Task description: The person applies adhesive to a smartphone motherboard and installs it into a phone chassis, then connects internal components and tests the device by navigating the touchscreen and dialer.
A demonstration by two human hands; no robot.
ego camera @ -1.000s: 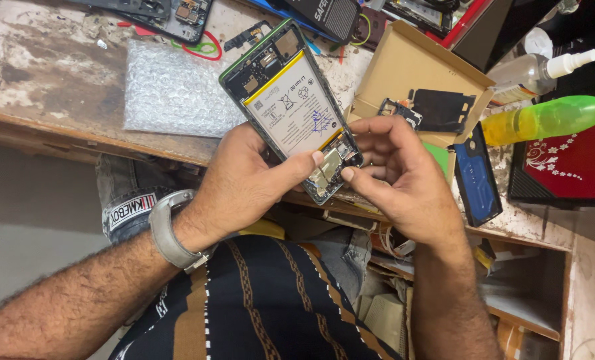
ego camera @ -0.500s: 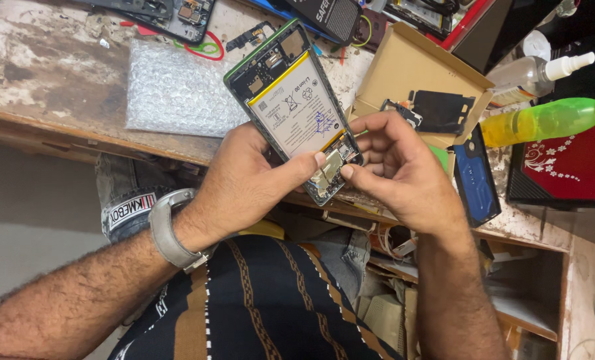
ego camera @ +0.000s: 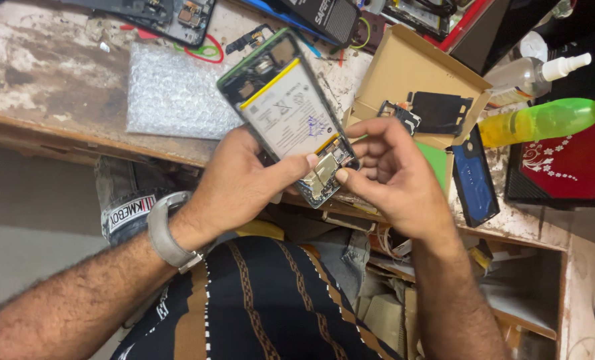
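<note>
Worn, stained desk (ego camera: 37, 60) up top, bubble wrap (ego camera: 177, 93) and open cardboard box (ego camera: 411, 73) on it. Left hand (ego camera: 237, 180) grips opened phone (ego camera: 287, 113) from beneath, above lap, thumb pressed on lower end. Long axis runs up-left to down-right. Right hand (ego camera: 391, 177) just beside bottom edge, fingers (ego camera: 344, 177) narrow, touching small board there; pinching anything, can't tell. Right hand nearer working end.
</note>
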